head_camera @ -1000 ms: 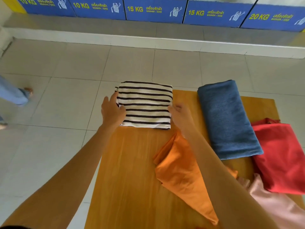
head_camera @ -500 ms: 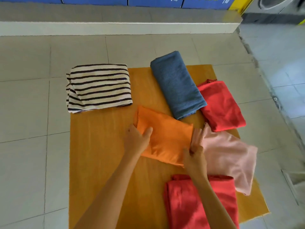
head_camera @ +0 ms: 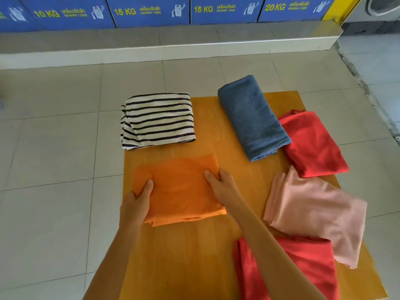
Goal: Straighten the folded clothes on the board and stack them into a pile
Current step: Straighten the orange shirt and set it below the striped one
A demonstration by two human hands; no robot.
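A folded orange garment [head_camera: 179,191] lies near the left side of the wooden board [head_camera: 216,256]. My left hand [head_camera: 136,204] grips its left edge, thumb on top. My right hand [head_camera: 220,185] grips its far right corner, thumb on top and fingers under the edge. A folded black-and-white striped garment [head_camera: 158,121] sits at the board's far left corner, partly over the edge. A folded blue towel [head_camera: 253,118] lies at the far middle. Beside the towel is a red garment [head_camera: 311,144], then a pink garment [head_camera: 316,213], and another red garment [head_camera: 303,267] nearest me.
The board rests over a pale tiled floor [head_camera: 54,148]. A raised concrete ledge [head_camera: 151,44] with blue washer panels [head_camera: 138,11] runs along the far side. A washing machine [head_camera: 378,9] stands at the top right.
The orange garment has moved left across the board, away from the pink one, and now lies squarer. Both hands shifted with it and grip its left and right edges. The camera tilted up.
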